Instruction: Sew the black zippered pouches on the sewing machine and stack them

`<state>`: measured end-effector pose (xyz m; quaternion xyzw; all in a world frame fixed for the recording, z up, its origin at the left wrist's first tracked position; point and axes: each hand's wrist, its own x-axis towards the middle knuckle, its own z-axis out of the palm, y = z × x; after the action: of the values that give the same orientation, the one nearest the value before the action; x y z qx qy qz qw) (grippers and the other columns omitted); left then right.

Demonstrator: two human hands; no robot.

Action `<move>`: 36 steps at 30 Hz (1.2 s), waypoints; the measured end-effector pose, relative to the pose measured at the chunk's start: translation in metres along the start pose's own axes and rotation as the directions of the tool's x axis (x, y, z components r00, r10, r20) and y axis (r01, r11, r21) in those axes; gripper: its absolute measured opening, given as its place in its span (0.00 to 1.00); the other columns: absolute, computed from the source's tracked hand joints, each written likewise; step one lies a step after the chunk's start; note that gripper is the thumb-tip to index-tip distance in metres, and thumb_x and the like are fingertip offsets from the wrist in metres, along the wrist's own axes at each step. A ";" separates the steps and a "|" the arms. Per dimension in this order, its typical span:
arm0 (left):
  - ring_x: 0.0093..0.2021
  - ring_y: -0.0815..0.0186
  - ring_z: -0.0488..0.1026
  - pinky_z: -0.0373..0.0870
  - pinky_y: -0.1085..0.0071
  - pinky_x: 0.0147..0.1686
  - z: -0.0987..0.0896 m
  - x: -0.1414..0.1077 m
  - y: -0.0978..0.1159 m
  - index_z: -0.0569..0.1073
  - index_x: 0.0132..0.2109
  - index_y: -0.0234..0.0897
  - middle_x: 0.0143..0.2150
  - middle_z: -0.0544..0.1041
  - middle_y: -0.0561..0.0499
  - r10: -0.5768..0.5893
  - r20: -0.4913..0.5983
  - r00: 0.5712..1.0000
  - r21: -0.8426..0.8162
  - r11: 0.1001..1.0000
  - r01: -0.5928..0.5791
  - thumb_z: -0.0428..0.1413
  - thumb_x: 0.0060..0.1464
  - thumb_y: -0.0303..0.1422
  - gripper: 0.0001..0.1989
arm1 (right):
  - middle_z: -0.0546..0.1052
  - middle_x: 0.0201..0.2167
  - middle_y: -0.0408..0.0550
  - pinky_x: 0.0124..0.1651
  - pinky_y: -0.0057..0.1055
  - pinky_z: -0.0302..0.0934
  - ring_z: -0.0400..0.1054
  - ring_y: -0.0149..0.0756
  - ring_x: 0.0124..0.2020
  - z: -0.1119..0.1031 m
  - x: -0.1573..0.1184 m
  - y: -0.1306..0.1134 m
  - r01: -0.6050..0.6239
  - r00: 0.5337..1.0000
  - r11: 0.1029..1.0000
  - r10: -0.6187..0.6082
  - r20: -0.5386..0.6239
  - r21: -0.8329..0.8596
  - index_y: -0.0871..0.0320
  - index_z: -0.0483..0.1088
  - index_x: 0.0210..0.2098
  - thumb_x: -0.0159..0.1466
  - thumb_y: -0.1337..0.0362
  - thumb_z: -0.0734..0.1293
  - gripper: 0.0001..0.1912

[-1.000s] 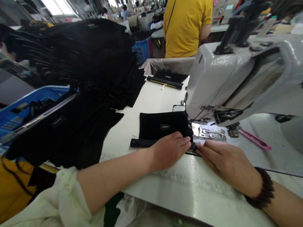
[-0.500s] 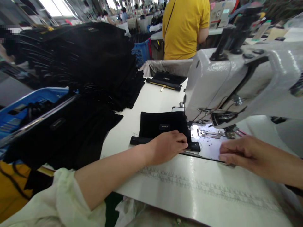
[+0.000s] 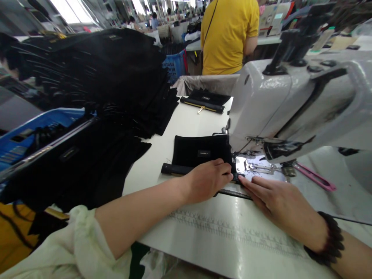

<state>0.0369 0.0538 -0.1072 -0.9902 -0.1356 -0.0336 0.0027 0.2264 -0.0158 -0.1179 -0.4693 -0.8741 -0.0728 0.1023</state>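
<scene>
A black fabric piece [image 3: 188, 149] with a small label lies flat on the white sewing table, its right edge at the needle area of the sewing machine [image 3: 261, 97]. Along its near side runs a dark rolled strip. My left hand [image 3: 207, 180] rests on this near edge, fingers bent and closed on the fabric. From the right, my right hand [image 3: 273, 195] reaches in, its fingertips touching the strip's right end just beside the left fingers. Pink-handled snips [image 3: 315, 176] lie right of the lit needle plate.
Black fabric pieces are heaped high [image 3: 95, 69] at the left over a blue basket [image 3: 61, 114]. Another black piece with a gold zipper [image 3: 203, 106] lies farther back. A printed ruler [image 3: 221, 228] crosses the table front. Behind stands a person in yellow [image 3: 228, 38].
My right hand has moved left from beside the needle plate to the strip's right end, uncovering the pink snips. My left hand has stayed almost in place.
</scene>
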 end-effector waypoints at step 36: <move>0.39 0.66 0.64 0.58 0.74 0.44 0.010 0.011 -0.020 0.71 0.40 0.31 0.37 0.71 0.49 -0.059 -0.060 0.996 0.030 0.998 0.060 0.48 0.54 0.26 0.08 | 0.74 0.38 0.49 0.27 0.30 0.66 0.70 0.37 0.33 0.012 0.006 0.005 -0.220 0.974 0.971 0.213 0.082 0.098 0.60 0.64 0.50 0.63 0.65 0.53 0.18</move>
<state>0.0432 0.0761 -0.1162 -0.9841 -0.1654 -0.0609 0.0215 0.2264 -0.0054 -0.1278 -0.5581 -0.8233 0.0021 0.1032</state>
